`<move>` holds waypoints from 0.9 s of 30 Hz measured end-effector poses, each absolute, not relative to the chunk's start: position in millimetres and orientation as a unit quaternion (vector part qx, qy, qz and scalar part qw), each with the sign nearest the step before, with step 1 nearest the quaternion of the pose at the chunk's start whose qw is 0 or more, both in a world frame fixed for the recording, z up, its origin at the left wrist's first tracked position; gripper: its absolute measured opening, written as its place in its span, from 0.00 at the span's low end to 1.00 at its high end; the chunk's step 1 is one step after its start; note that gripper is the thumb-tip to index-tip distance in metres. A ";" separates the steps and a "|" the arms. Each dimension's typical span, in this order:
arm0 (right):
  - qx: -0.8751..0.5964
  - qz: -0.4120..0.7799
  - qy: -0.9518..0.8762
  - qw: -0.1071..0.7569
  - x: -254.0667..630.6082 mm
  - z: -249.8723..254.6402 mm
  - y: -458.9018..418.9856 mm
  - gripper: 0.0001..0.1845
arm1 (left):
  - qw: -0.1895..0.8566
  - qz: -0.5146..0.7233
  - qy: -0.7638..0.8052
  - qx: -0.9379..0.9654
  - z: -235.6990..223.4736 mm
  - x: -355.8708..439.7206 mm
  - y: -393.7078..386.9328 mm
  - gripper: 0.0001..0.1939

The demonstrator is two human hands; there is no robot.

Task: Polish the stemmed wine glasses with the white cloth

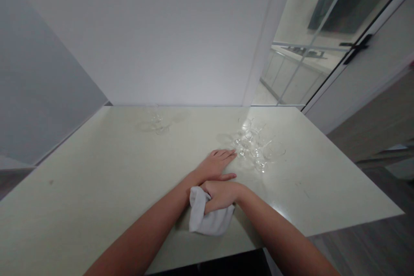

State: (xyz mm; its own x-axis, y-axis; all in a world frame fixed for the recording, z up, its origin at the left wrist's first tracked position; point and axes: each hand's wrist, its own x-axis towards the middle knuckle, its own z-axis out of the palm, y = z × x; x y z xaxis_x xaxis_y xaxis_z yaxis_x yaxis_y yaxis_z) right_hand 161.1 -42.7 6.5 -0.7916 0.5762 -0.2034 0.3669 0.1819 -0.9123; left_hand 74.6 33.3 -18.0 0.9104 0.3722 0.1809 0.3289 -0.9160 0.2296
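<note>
My left hand (217,165) lies flat on the pale tabletop (106,177), fingers stretched out and thumb apart, with nothing in it. Its fingertips reach the near left edge of a cluster of clear glassware (250,142); whether they touch it I cannot tell. Just below, my right hand (223,194) is closed on a folded white cloth (213,223), pressing it to the table beside my left wrist. The cluster holds several transparent pieces, so see-through that their exact shapes are hard to make out.
Another clear glass piece (158,124) stands near the back edge, left of centre. A white wall panel (168,39) rises behind the table. To the right is a glass-paned door (300,51) with a black handle (357,48). The table's right edge drops to a dark floor.
</note>
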 end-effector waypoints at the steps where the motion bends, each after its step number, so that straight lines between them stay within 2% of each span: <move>1: -0.309 0.564 -0.760 0.096 161.3 6.2 -42.7 0.16 | 0.103 0.116 0.185 0.970 -17.9 73.9 33.4 0.40; 3: -0.309 0.574 -0.751 0.100 161.7 5.5 -43.2 0.15 | 0.110 0.138 0.203 0.963 -15.6 70.6 34.8 0.39; 5: -0.301 0.592 -0.739 0.109 161.9 4.9 -43.8 0.14 | 0.105 0.183 0.233 0.949 -8.6 63.2 38.4 0.33; 9: -0.295 0.622 -0.717 0.108 162.0 4.9 -44.6 0.13 | 0.044 0.400 0.361 0.841 21.0 31.7 54.5 0.24; 11: -0.299 0.622 -0.717 0.096 161.9 6.0 -44.4 0.14 | -0.017 0.515 0.438 0.737 37.5 6.9 69.1 0.26; 14: -0.308 0.621 -0.715 0.088 161.9 8.1 -43.9 0.15 | -0.063 0.606 0.515 0.603 51.3 -36.3 101.0 0.34; 17: -0.312 0.625 -0.710 0.091 162.2 9.1 -43.7 0.15 | -0.013 0.631 0.566 0.530 46.7 -72.5 136.4 0.43; 20: -0.314 0.621 -0.712 0.096 162.1 9.6 -43.9 0.13 | 0.145 0.604 0.626 0.471 33.0 -88.3 159.5 0.52; 23: -0.320 0.615 -0.714 0.099 161.7 10.6 -44.0 0.13 | 0.239 0.581 0.647 0.432 23.1 -86.9 166.6 0.51; 27: -0.319 0.613 -0.715 0.105 161.2 10.3 -43.7 0.13 | 0.270 0.570 0.625 0.461 20.0 -79.7 169.6 0.47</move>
